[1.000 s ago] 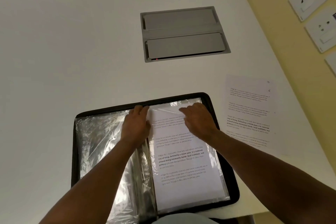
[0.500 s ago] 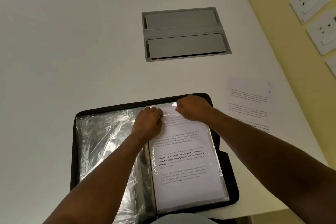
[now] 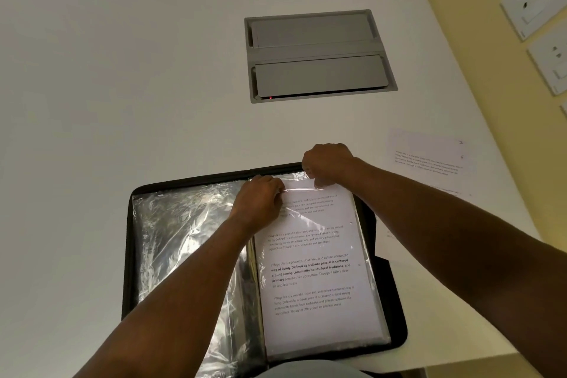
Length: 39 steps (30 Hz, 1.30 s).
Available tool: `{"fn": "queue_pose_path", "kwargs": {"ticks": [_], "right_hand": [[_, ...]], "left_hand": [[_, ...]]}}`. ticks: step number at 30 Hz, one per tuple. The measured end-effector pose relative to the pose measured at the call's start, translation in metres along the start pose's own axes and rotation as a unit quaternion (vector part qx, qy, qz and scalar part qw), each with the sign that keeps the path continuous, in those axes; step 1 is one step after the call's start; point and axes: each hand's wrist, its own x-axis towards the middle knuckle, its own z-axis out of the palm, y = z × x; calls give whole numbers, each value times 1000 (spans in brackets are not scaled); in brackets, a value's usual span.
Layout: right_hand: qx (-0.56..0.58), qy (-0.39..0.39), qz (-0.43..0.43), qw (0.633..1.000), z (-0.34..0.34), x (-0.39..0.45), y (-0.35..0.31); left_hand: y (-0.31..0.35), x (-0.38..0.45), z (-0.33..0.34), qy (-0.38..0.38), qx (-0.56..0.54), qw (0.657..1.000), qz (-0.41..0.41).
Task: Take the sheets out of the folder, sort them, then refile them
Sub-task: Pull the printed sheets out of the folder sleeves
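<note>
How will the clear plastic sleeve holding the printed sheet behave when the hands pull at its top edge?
Probably floppy: the sleeve wrinkles where the left hand pinches it. Likely slippery, judging by its glossy glare. The sheet inside looks flat and should bend easily once out.

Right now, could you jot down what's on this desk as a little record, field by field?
folder: black folder open flat at the near desk edge
sleeves: clear plastic sleeves on its left side
sheet: printed sheet in the right-hand sleeve
left hand: left hand pinches the sleeve's top edge
right hand: right hand grips the sheet's top edge
loose sheet: loose sheet lies on the desk, right of the folder
hatch: grey hatch set into the desk, beyond the folder
</note>
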Motion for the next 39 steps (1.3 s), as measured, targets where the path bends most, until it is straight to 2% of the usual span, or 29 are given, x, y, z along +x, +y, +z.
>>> {"fn": "queue_pose_path", "kwargs": {"ticks": [6, 9, 14, 18, 22, 25, 28, 32, 35, 39], "right_hand": [[-14, 19, -97, 995, 2, -4, 3], [1, 28, -116, 993, 6, -7, 3], [88, -11, -48, 995, -1, 2, 11], [163, 34, 9, 986, -30, 10, 26], [212, 46, 24, 976, -79, 13, 43], [321, 70, 37, 944, -114, 8, 61], [373, 116, 47, 919, -150, -8, 78], [432, 223, 54, 872, -185, -46, 107], [459, 300, 39, 836, -192, -75, 137], [520, 321, 31, 791, -179, -117, 179]], "left_hand": [[2, -1, 0, 2, -16, 1000, -4], [3, 0, 0, 3, -20, 1000, -1], [4, -1, 0, 0, -34, 999, -11], [8, -3, -1, -5, -71, 997, -10], [15, -3, -2, -14, -81, 997, -6], [18, -3, -1, -12, -76, 997, 3], [16, -5, 1, -13, -77, 997, 3], [12, -6, 4, -25, -60, 998, 3], [10, -4, 3, -40, -38, 998, -2], [7, 0, 1, -43, -15, 999, -8]]}}
